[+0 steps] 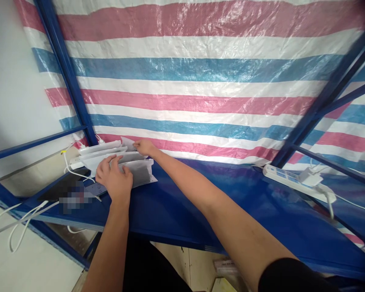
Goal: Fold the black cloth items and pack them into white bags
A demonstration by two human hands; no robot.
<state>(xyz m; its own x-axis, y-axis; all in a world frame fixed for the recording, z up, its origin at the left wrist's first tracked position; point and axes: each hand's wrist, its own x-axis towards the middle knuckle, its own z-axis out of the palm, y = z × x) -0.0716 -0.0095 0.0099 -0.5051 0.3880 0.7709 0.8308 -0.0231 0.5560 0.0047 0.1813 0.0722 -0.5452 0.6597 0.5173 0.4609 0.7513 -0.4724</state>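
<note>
Several flat, white-grey sheet-like packets (141, 172) stand on edge in a row at the left end of the blue shelf (182, 202). Resting on the front packets' top edges, my left hand (115, 176) has its fingers spread and bent. My right hand (144, 147) reaches across to the back of the row. Its fingers are pinched together at the edge of a rear white sheet (127, 143). What the packets contain cannot be made out.
White cables (27, 219) and a dark flat object (59, 184) lie left of the packets. A white power strip (292, 180) with plugs sits at the right. Blue frame posts (63, 69) and a striped plastic sheet (194, 69) bound the shelf.
</note>
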